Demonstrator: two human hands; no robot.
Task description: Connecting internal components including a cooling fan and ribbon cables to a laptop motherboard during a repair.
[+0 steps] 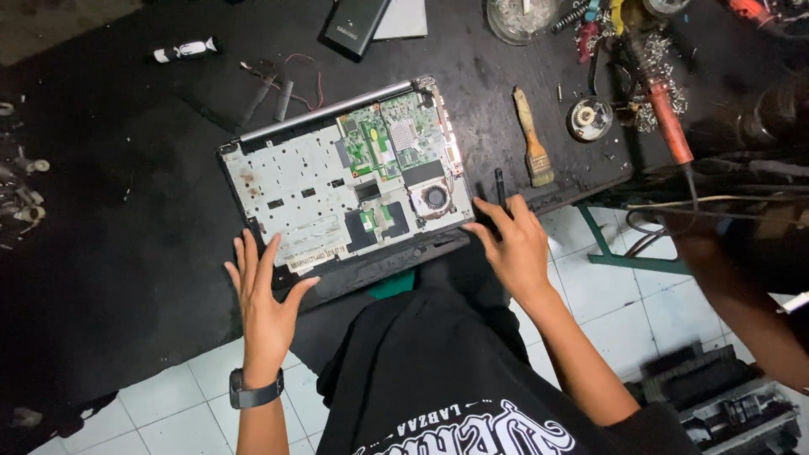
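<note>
Resting flat with fingers spread, the left hand (265, 291) sits on the near-left corner of the opened laptop (345, 181), a dark watch (253, 392) on its wrist. The right hand (512, 244) lies loosely open at the laptop's near-right corner, fingertips touching a black screwdriver (499, 190). The laptop fills the frame's centre, its green circuit board (392, 139) and fan (435, 198) exposed. Right of it lies a wooden brush (533, 139), with a soldering iron (670, 122) at upper right.

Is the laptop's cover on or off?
Off. The laptop lies with its green circuit boards and round fan showing, between the left hand and right hand.
</note>
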